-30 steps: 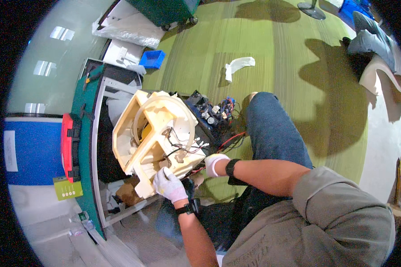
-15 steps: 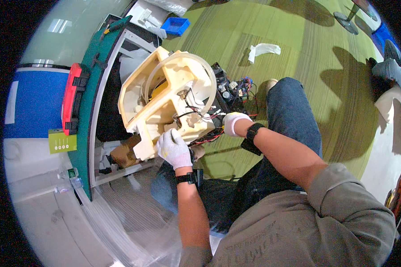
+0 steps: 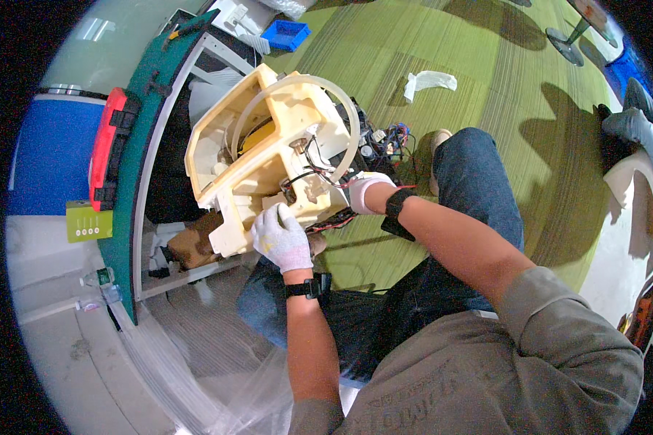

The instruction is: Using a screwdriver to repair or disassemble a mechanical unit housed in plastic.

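Observation:
A cream plastic housing (image 3: 228, 174) with deep open compartments stands tilted in front of me. A translucent hose (image 3: 352, 119) arches over it. Black and red wires (image 3: 315, 170) run across its right side. My left hand (image 3: 281, 238), in a white glove, grips the housing's near edge, fingers bent over the rim. My gloved right hand (image 3: 364, 193) is closed at the housing's right end, by the wires; its fingertips and whatever they hold are hidden. Behind the housing, a dark assembly (image 3: 374, 141) with tangled cables and connectors sits on the floor.
To the left stands a green-topped bench (image 3: 134, 167) carrying a red case (image 3: 109, 148) and a green box (image 3: 88, 222). A blue bin (image 3: 286, 35) and a white cloth (image 3: 429, 83) lie on the green carpet. Another person's leg (image 3: 642, 123) shows at far right.
My right hand has shifted left, closer to the housing and wires. The housing has moved slightly up and left in view. My left hand keeps its hold on the near edge.

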The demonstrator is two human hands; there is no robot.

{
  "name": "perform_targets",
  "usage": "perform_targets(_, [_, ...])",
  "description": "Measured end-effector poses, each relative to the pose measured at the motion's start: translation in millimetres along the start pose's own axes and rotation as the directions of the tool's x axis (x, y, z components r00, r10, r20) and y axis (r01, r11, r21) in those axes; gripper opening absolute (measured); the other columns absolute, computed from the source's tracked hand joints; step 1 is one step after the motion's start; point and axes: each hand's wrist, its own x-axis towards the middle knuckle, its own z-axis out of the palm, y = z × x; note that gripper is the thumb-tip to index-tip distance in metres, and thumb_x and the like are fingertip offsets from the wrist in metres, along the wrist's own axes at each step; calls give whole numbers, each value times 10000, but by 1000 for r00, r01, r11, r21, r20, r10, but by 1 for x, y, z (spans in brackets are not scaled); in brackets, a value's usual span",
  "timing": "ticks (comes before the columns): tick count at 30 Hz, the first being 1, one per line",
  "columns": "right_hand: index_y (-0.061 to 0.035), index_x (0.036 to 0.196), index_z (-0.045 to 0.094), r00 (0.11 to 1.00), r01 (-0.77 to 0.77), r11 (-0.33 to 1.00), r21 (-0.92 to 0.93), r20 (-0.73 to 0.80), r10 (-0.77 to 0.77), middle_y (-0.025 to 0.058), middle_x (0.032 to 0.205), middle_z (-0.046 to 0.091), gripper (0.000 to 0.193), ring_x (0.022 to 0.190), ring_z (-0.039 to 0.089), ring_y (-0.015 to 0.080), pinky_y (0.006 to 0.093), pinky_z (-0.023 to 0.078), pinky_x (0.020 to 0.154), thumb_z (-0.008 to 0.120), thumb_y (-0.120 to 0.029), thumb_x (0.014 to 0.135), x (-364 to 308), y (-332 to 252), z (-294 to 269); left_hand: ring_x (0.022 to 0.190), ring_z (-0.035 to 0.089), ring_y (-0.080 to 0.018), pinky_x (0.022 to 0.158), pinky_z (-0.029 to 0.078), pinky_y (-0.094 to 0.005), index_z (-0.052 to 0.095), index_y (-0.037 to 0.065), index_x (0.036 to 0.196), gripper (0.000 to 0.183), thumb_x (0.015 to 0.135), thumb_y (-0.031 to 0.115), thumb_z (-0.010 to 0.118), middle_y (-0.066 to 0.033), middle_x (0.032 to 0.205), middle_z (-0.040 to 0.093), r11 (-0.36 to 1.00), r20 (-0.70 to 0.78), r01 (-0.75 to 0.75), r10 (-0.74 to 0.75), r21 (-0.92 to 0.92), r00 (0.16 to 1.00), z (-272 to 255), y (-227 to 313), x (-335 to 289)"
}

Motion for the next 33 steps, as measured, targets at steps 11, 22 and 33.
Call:
perform_targets(11, [-37, 924, 683, 989, -140, 989, -42, -50, 138, 173, 916, 680, 259, 856, 664, 322, 413, 531, 717, 560, -200, 764, -4, -7, 3, 822, 571, -346, 738, 452, -453, 655, 67, 817, 164, 833, 205, 568, -139, 837, 626, 999, 3, 41, -41, -9, 999, -1, 2, 4])
perform_targets(22, [-68, 893, 709, 989, -10, 975, -220, 142, 42, 140, 898, 691, 231, 833, 667, 329, 407, 534, 701, 558, -211, 792, -23, 9, 0, 822, 579, -332, 755, 456, -437, 657, 60, 809, 164, 833, 194, 565, -134, 844, 638, 999, -13, 44, -44, -9, 999, 0, 0, 2])
perform_targets(33, [-25, 899, 687, 984, -159, 987, -29, 75, 161, 207, 898, 669, 412, 853, 648, 365, 432, 515, 750, 470, -374, 873, -28, 43, 22, 822, 582, -329, 769, 451, -427, 654, 38, 809, 185, 844, 198, 567, -141, 848, 646, 1000, -1, 20, -20, -15, 1000, 0, -4, 5])
